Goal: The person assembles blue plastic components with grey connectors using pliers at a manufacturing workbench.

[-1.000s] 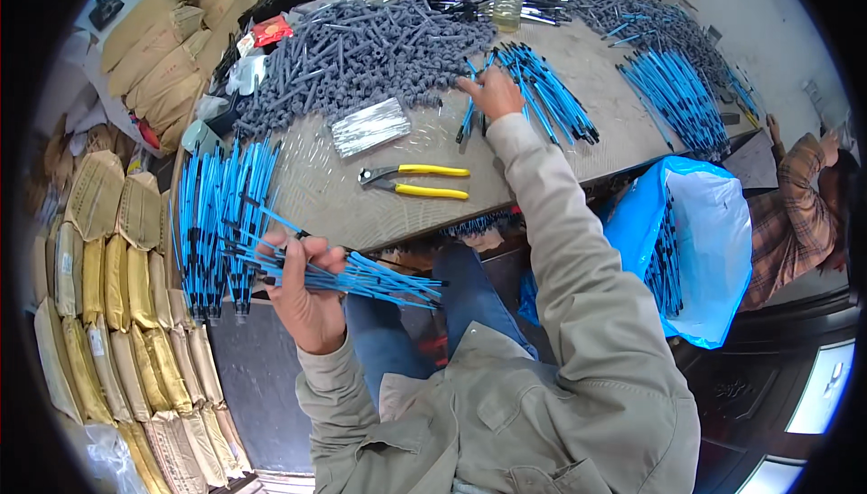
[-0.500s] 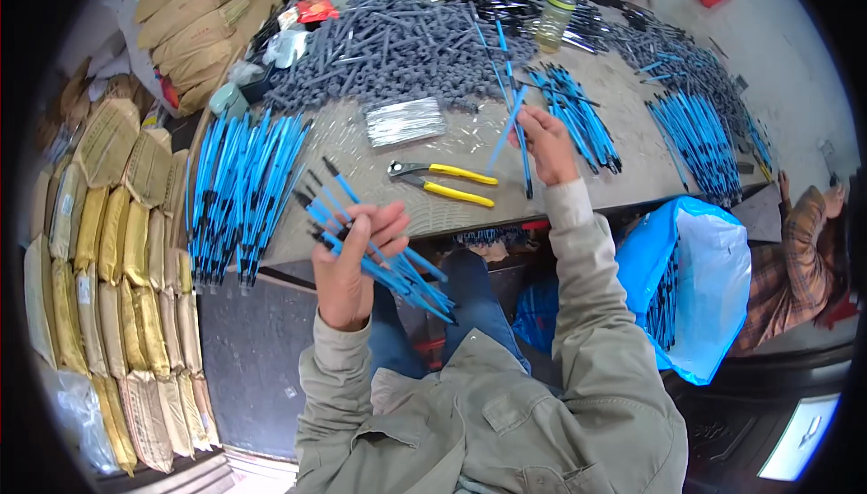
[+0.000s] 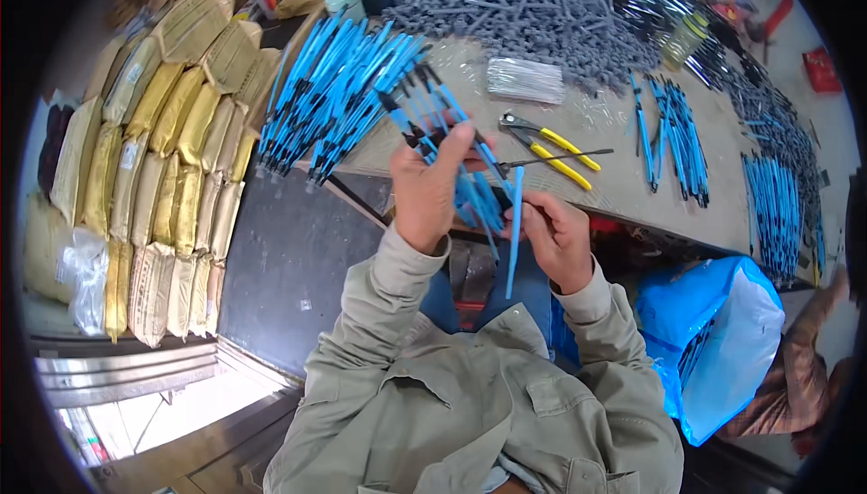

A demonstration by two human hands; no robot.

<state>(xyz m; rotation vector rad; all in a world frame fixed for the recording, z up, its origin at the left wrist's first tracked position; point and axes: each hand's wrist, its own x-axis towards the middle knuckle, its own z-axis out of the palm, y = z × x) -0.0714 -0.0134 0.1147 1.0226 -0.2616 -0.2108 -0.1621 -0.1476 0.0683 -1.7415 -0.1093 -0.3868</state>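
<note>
My left hand [image 3: 432, 182] is closed around a bundle of thin blue-and-black sticks [image 3: 476, 202], which fan out above and below the fingers. Close beside it, my right hand [image 3: 557, 234] pinches a blue stick [image 3: 514, 264] that hangs down at the bundle's right side. The right fingertips touch or nearly touch the bundle, and their exact grip is partly hidden. Just beyond the hands lie yellow-handled nippers [image 3: 562, 153], crossed by a thin dark rod [image 3: 578, 154]. A large pile of blue-and-black sticks [image 3: 339, 97] rests at the table's left edge.
Grey ribbed pieces [image 3: 533, 20] are heaped at the back, with a packet of silvery wires [image 3: 525, 80] before them. More blue sticks [image 3: 677, 142] lie to the right. A blue bag [image 3: 695, 313] hangs below the table's edge; another person's arm [image 3: 799, 358] is beside it.
My right hand has come back from the right-hand sticks to the bundle in my left hand, bringing a blue stick. The view has turned, shifting the table rightward.
</note>
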